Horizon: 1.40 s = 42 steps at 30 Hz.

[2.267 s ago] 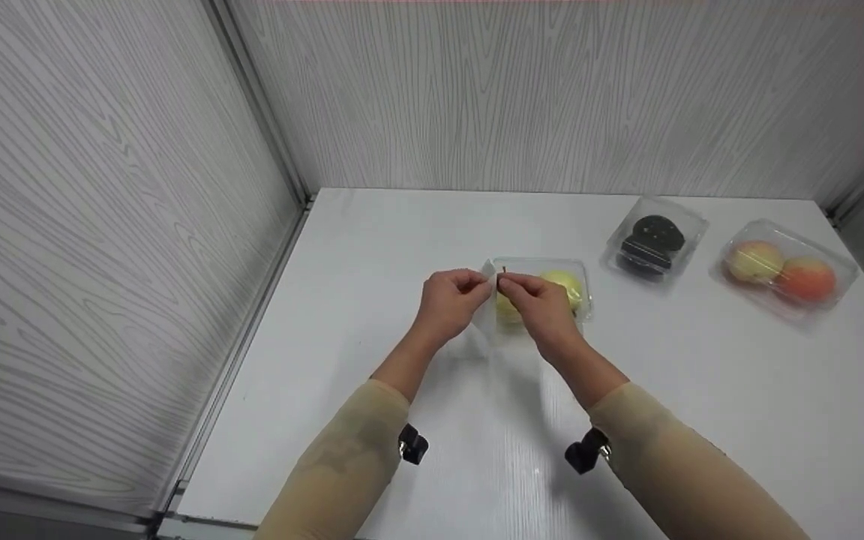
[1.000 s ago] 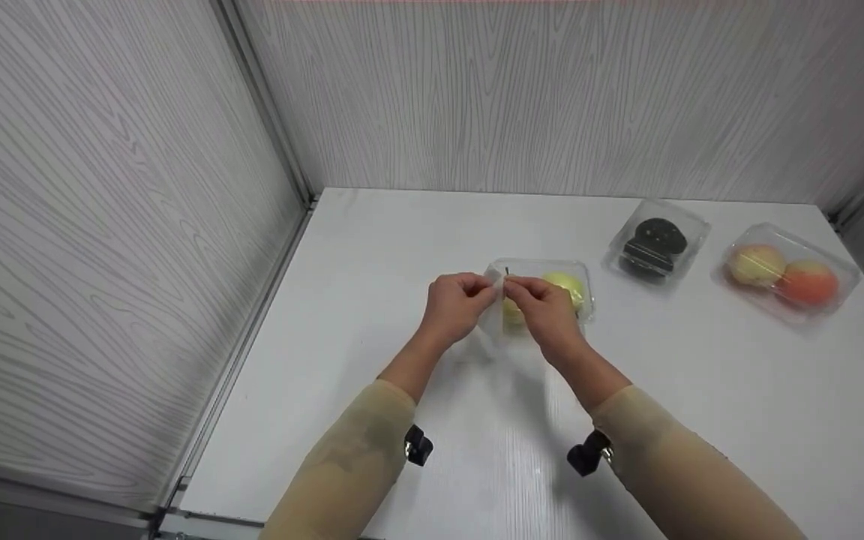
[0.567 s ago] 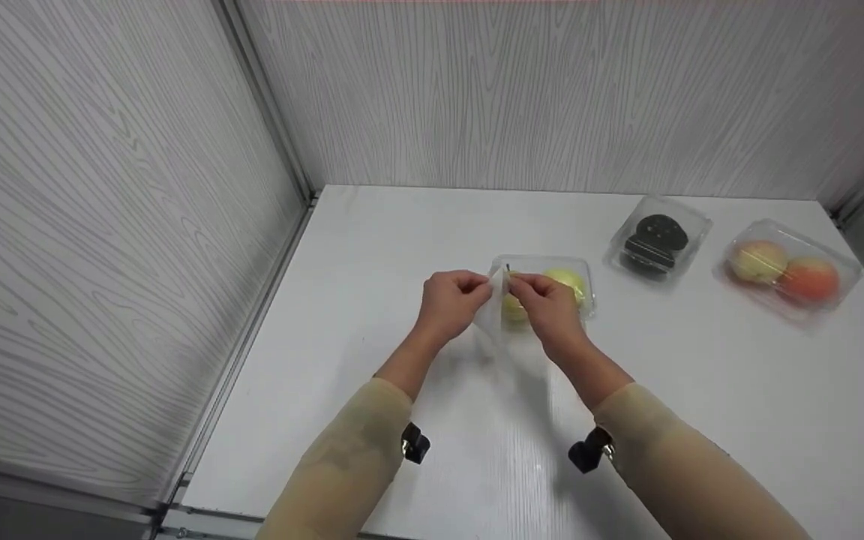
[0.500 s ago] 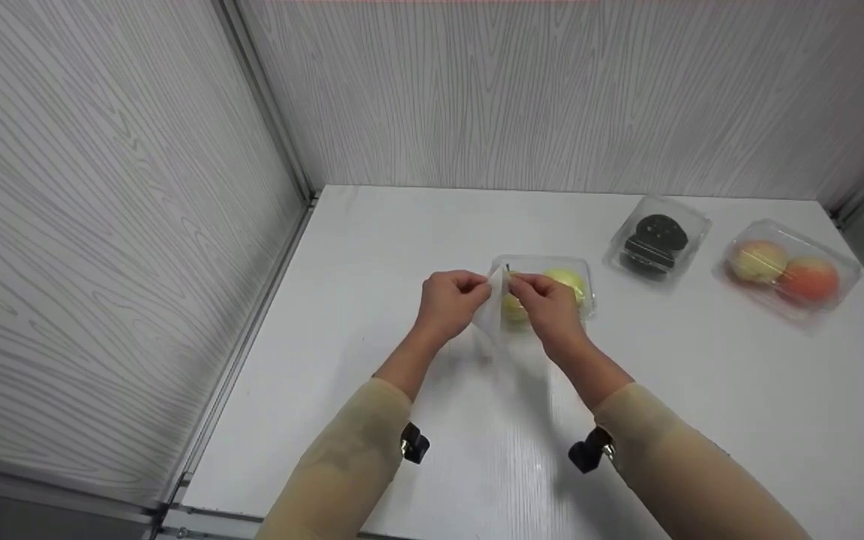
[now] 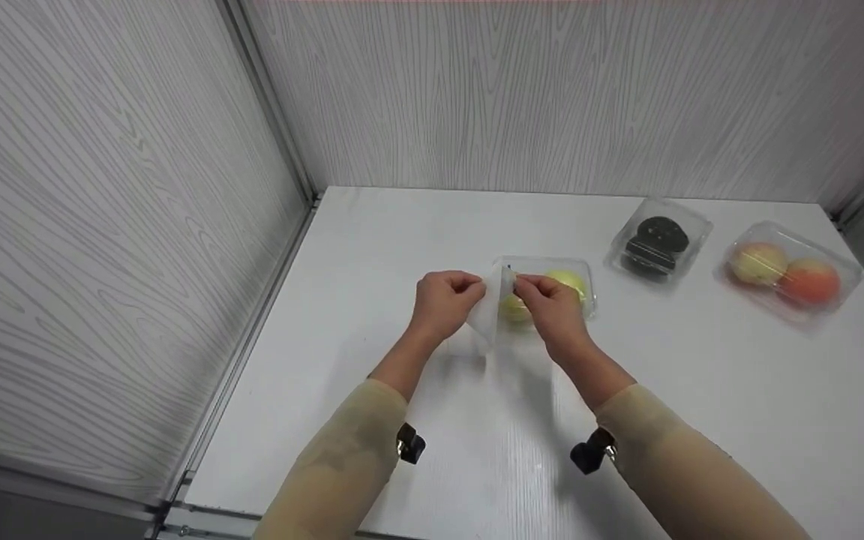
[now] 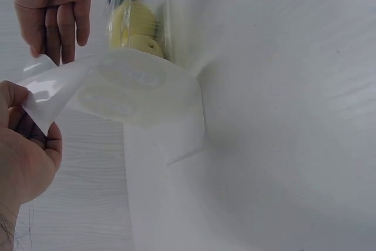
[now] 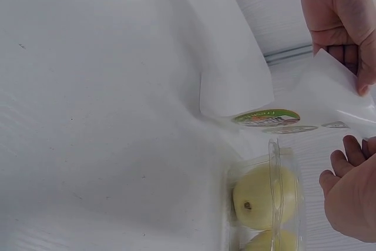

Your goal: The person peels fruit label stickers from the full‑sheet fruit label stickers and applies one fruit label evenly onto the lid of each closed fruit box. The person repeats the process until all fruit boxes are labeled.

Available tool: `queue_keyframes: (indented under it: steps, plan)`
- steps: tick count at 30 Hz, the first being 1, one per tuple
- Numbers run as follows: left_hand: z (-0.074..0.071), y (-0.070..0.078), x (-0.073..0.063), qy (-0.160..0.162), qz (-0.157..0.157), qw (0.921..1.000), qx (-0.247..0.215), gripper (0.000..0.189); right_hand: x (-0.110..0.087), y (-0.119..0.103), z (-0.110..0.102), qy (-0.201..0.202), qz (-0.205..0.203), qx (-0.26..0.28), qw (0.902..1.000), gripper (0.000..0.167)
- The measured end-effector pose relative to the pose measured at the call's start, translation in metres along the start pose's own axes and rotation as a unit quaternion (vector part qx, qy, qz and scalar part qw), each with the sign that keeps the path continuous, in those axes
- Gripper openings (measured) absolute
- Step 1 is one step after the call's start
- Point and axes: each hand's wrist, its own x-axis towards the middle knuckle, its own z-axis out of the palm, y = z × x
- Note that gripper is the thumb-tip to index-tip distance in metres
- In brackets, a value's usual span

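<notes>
Head view, inspected left to right: the left hand (image 5: 443, 304) stands above the white surface (image 5: 372, 247), its thumb and index finger pinching one corner of a translucent label sheet (image 5: 486, 319). The sheet hangs between both hands, near the front of a lidded clear container (image 5: 589, 292) of yellow fruit (image 5: 568, 282). At least one printed oval label (image 7: 269, 117) shows on it in the right wrist view. The right hand (image 5: 556, 311) has thumb and index finger pinching at the sheet's opposite edge; whether label or backing lies between them cannot be told. Farther right sit a clear box (image 5: 691, 225) of dark items (image 5: 663, 234) and another clear box (image 5: 792, 234) holding one pale and one red-orange fruit.

Change noted: a second ago the fingertips nearly met; a visible gap now separates them. Assessment: likely consistent with peeling begun but incomplete. The containers show no displacement.
</notes>
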Motion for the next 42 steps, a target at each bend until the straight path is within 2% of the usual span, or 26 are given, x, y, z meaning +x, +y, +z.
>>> queue_keyframes:
  steps: [7, 12, 20, 29, 36, 42]
  plan:
    - [-0.004, 0.002, -0.001, 0.004, -0.007, 0.9998, 0.016, 0.014, 0.001, 0.002, -0.002, 0.001, 0.001, -0.005, 1.0000, 0.035]
    - [-0.005, 0.001, 0.000, 0.005, -0.013, 0.9999, 0.008, 0.014, 0.001, 0.002, -0.002, 0.003, 0.003, -0.007, 1.0000, 0.035]
    - [-0.007, -0.004, 0.001, 0.014, -0.001, 0.9999, -0.001, 0.013, 0.003, 0.005, -0.003, 0.009, 0.000, -0.004, 0.9999, 0.035]
    - [-0.012, -0.004, 0.001, 0.012, -0.012, 0.9998, -0.009, 0.015, 0.004, 0.003, -0.006, 0.004, 0.002, 0.005, 1.0000, 0.033]
    - [-0.015, -0.006, 0.003, 0.021, -0.003, 0.9997, -0.009, 0.015, 0.005, 0.005, -0.010, 0.004, 0.007, 0.002, 1.0000, 0.036]
    - [-0.017, -0.009, 0.004, 0.025, -0.015, 0.9994, -0.018, 0.014, 0.006, 0.006, -0.011, 0.006, 0.003, 0.001, 1.0000, 0.035]
